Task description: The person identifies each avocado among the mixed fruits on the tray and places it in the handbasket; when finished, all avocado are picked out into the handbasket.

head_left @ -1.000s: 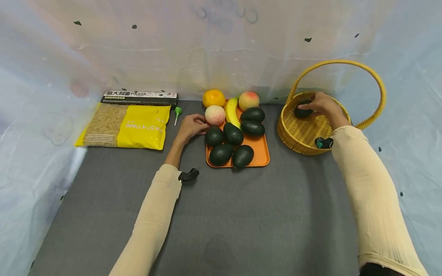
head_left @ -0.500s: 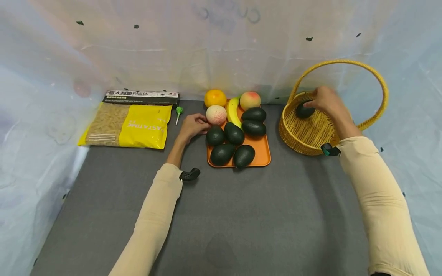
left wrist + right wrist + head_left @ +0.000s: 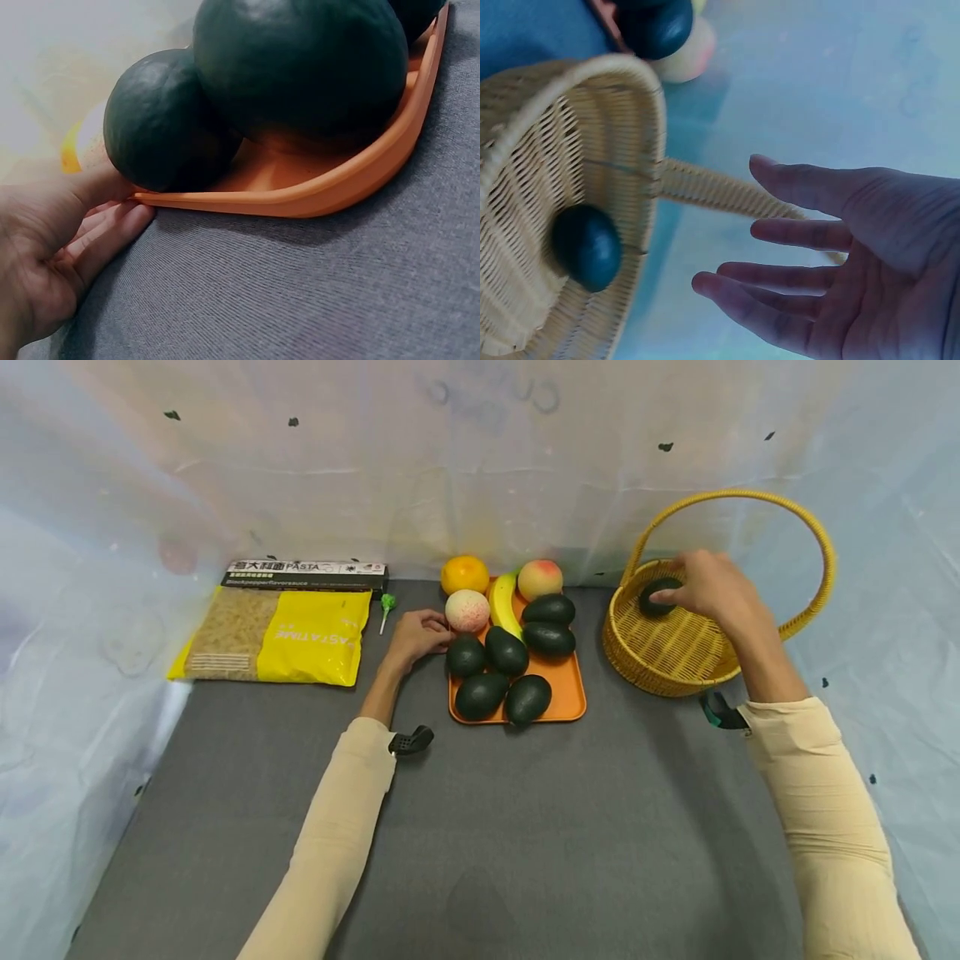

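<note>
My left hand (image 3: 417, 637) holds the left rim of an orange tray (image 3: 564, 687). In the left wrist view its thumb lies over the rim (image 3: 322, 189) and the other fingers sit below it. Several dark green avocados (image 3: 480, 696) lie on the tray, with a banana (image 3: 504, 602), a pale speckled peach (image 3: 467, 610), a redder peach (image 3: 540, 579) and an orange (image 3: 463, 575) toward its back. Above the wicker basket (image 3: 637, 670), my right hand (image 3: 712, 587) has its fingers spread and holds nothing. One avocado (image 3: 586, 247) rests inside the basket, apart from those fingers.
A yellow pasta bag (image 3: 311, 639) lies at the left, in front of a black and white pasta box (image 3: 303, 575). Between bag and tray is a green lollipop (image 3: 387, 603). The tall basket handle (image 3: 828, 560) arches up at the right. Plastic sheeting (image 3: 480, 468) hangs behind.
My right hand has let go of the avocado in the basket and risen from it, its wrist drawing back to the right. The left hand stays at the tray's rim.
</note>
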Motion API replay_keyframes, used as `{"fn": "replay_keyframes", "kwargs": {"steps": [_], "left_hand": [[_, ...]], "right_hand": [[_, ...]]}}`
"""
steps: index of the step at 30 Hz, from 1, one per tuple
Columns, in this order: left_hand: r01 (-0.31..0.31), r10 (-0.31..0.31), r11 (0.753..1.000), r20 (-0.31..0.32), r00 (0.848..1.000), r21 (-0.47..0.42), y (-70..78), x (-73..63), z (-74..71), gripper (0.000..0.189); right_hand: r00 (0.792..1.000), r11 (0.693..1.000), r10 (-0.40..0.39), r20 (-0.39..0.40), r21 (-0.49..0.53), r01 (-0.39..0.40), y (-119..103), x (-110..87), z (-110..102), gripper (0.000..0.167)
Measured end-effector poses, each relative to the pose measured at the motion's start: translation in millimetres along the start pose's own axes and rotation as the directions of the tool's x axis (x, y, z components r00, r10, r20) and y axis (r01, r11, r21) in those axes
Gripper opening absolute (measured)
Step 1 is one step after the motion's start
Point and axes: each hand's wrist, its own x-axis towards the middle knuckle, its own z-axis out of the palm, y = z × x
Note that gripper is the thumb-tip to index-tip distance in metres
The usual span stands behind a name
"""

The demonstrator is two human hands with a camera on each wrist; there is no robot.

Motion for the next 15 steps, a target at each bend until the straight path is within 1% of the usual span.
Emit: {"fn": "replay_keyframes", "kwargs": {"steps": [3,6,10,12,15], "left_hand": [[-0.011,0.011,1.000,-0.014,1.000,-0.016,-2.0,-2.4,0.1,0.038],[-0.030,0.029,0.999,-0.033,0.999,-0.033,-3.6,-4.8,0.9,0.037],[-0.060,0.058,0.998,-0.060,0.997,-0.036,-5.1,-6.3,1.9,0.035],[-0.078,0.076,0.996,-0.068,0.995,-0.031,-5.4,-6.2,2.3,0.036],[-0.106,0.104,0.994,-0.061,0.993,-0.020,-5.4,-6.1,3.0,0.041]], "right_hand": [[0.999,0.999,-0.031,-0.018,-0.017,0.031,-13.3,-11.9,-0.9,0.066],[0.997,0.997,-0.072,-0.039,-0.029,0.070,-26.7,-22.3,-0.6,0.057],[0.991,0.992,-0.120,-0.057,-0.032,0.119,-41.4,-31.3,1.1,0.047],[0.988,0.989,-0.143,-0.061,-0.031,0.142,-47.3,-33.8,2.7,0.046],[0.986,0.987,-0.159,-0.058,-0.039,0.157,-54.0,-35.8,5.9,0.050]]}}
